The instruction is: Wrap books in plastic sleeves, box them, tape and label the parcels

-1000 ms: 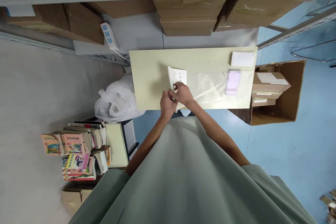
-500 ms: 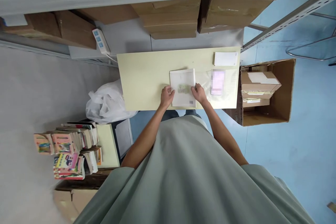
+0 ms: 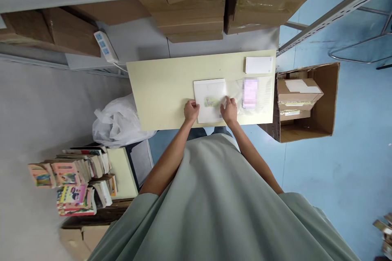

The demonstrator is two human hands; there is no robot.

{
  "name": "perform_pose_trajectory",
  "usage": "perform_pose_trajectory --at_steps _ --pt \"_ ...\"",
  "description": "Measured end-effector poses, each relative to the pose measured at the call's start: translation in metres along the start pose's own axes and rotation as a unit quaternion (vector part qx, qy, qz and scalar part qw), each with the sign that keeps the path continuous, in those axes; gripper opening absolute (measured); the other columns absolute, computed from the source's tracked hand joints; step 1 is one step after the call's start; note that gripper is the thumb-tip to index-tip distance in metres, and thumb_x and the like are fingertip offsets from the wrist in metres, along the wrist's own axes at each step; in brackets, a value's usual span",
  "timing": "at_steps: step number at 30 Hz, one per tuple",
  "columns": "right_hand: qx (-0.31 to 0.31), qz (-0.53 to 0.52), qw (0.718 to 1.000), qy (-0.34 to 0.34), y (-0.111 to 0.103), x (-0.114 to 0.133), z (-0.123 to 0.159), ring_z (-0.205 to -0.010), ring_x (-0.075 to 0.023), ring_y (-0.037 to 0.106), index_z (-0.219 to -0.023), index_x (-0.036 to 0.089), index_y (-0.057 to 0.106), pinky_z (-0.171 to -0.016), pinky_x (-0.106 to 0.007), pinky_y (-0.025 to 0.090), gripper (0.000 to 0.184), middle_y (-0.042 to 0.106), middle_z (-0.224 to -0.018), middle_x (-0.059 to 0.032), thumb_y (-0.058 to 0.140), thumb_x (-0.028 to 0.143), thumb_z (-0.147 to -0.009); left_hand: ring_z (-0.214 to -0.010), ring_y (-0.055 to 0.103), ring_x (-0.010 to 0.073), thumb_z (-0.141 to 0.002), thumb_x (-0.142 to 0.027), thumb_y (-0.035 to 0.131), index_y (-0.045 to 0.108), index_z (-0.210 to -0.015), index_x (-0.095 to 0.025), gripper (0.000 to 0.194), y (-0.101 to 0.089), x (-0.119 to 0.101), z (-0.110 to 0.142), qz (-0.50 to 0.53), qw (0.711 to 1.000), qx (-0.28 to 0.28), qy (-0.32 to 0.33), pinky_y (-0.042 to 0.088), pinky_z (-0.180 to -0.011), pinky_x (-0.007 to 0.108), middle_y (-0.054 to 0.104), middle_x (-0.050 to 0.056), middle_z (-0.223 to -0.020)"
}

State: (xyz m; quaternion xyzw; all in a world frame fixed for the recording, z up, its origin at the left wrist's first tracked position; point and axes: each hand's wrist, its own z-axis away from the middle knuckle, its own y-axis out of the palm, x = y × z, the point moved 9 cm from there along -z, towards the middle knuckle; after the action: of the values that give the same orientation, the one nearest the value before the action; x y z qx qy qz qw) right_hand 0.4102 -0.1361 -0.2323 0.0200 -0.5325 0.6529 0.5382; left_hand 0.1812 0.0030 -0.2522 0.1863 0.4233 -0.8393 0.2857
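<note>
A white book (image 3: 210,87) with a small green picture on its cover lies flat on the pale yellow tabletop (image 3: 165,89). At its left edge, my left hand (image 3: 191,111) has its fingers curled and pinches the side of the book. My right hand (image 3: 229,111) rests on the lower right edge, thumb and forefinger apart, partly covering that corner. Just right of it lies a clear plastic bag (image 3: 235,89), and beside that a pink printed slip (image 3: 250,94). A white pad or stack of labels (image 3: 259,65) sits at the far right corner.
An open carton (image 3: 327,102) with smaller boxes stands right of the table. To the left are a white plastic bag (image 3: 118,120) and stacked books (image 3: 73,173). Behind, a shelf holds cartons (image 3: 192,12) and a power strip (image 3: 105,47).
My right hand has loosened from the book's right edge, its fingers spreading over the lower right side. The left hand stays at the left edge. The whole view has shifted slightly.
</note>
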Motion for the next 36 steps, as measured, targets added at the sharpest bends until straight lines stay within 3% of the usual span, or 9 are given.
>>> perform_pose_trajectory --at_steps 5,9,13,19,22,25,30,33,36 --pt "-0.011 0.012 1.0 0.013 0.005 0.005 0.002 -0.125 -0.0394 0.064 -0.158 0.016 0.058 -0.114 -0.061 0.056 0.06 0.061 -0.137 -0.0216 0.058 0.025 -0.099 -0.103 0.08 0.0305 -0.086 -0.031 0.077 0.077 -0.101 -0.022 0.017 -0.004 0.008 -0.003 0.011 1.0 0.024 -0.008 0.061 -0.099 0.044 0.084 0.011 -0.103" --pt "0.022 0.036 0.999 0.005 0.027 0.029 0.005 -0.125 -0.0389 0.066 -0.161 0.017 0.057 -0.111 -0.059 0.058 0.063 0.059 -0.139 -0.0217 0.058 0.023 -0.099 -0.098 0.078 0.0286 -0.087 -0.033 0.074 0.076 -0.095 -0.023 0.013 -0.032 0.025 -0.007 0.023 0.999 0.027 -0.009 0.061 -0.096 0.041 0.082 0.008 -0.097" --pt "0.067 0.033 0.996 -0.04 0.08 0.08 0.009 -0.122 -0.0363 0.067 -0.164 0.02 0.055 -0.113 -0.058 0.059 0.065 0.059 -0.14 -0.0198 0.061 0.024 -0.099 -0.1 0.077 0.0274 -0.089 -0.034 0.073 0.077 -0.112 -0.023 0.026 -0.099 0.058 -0.017 0.028 0.999 -0.036 -0.013 0.061 -0.1 0.041 0.082 0.008 -0.106" --pt "0.14 0.024 0.985 -0.093 0.188 0.174 0.026 -0.134 -0.0392 0.064 -0.172 0.016 0.045 -0.114 -0.058 0.059 0.072 0.054 -0.146 -0.023 0.062 0.026 -0.102 -0.1 0.078 0.0267 -0.089 -0.032 0.073 0.075 -0.124 -0.021 0.036 -0.221 0.115 -0.033 0.047 0.994 -0.089 -0.035 0.062 -0.094 0.037 0.08 0.01 -0.114" --pt "0.167 0.012 0.98 -0.104 0.229 0.214 0.034 -0.137 -0.0392 0.062 -0.174 0.016 0.041 -0.114 -0.057 0.06 0.076 0.054 -0.147 -0.0231 0.063 0.026 -0.102 -0.098 0.077 0.025 -0.091 -0.032 0.072 0.074 -0.124 -0.021 0.035 -0.273 0.125 -0.035 0.046 0.993 -0.111 -0.015 0.062 -0.09 0.034 0.08 0.009 -0.114" --pt "0.176 0.015 0.979 -0.104 0.247 0.243 0.037 -0.141 -0.0402 0.061 -0.174 0.014 0.041 -0.111 -0.056 0.062 0.076 0.055 -0.15 -0.0248 0.064 0.027 -0.102 -0.095 0.076 0.0235 -0.093 -0.034 0.072 0.073 -0.125 -0.021 0.034 -0.301 0.119 -0.03 0.045 0.992 -0.112 0.021 0.062 -0.087 0.032 0.079 0.009 -0.115" --pt "0.197 0.036 0.977 -0.075 0.231 0.248 0.028 -0.135 -0.0414 0.067 -0.164 0.015 0.058 -0.105 -0.052 0.065 0.07 0.062 -0.15 -0.0246 0.077 0.034 -0.099 -0.09 0.073 0.0209 -0.094 -0.034 0.073 0.067 -0.125 -0.022 0.033 -0.301 0.082 -0.009 0.033 0.991 -0.11 0.074 0.06 -0.084 0.031 0.075 0.007 -0.113" --pt "0.18 -0.037 0.979 -0.085 0.194 0.239 0.024 -0.111 -0.0319 0.078 -0.157 0.019 0.065 -0.103 -0.047 0.066 0.056 0.074 -0.135 -0.0174 0.07 0.038 -0.105 -0.084 0.07 0.0186 -0.095 -0.033 0.074 0.064 -0.123 -0.023 0.031 -0.272 0.05 0.008 0.047 0.989 -0.083 0.112 0.059 -0.08 0.029 0.073 0.004 -0.104" --pt "0.136 -0.154 0.974 -0.091 0.144 0.222 0.026 -0.095 -0.0244 0.081 -0.15 0.022 0.069 -0.095 -0.04 0.068 0.05 0.082 -0.116 -0.0102 0.055 0.053 -0.114 -0.077 0.066 0.016 -0.096 -0.032 0.077 0.06 -0.123 -0.025 0.032 -0.225 0.017 0.023 0.057 0.985 -0.052 0.156 0.057 -0.077 0.028 0.07 0.001 -0.102"
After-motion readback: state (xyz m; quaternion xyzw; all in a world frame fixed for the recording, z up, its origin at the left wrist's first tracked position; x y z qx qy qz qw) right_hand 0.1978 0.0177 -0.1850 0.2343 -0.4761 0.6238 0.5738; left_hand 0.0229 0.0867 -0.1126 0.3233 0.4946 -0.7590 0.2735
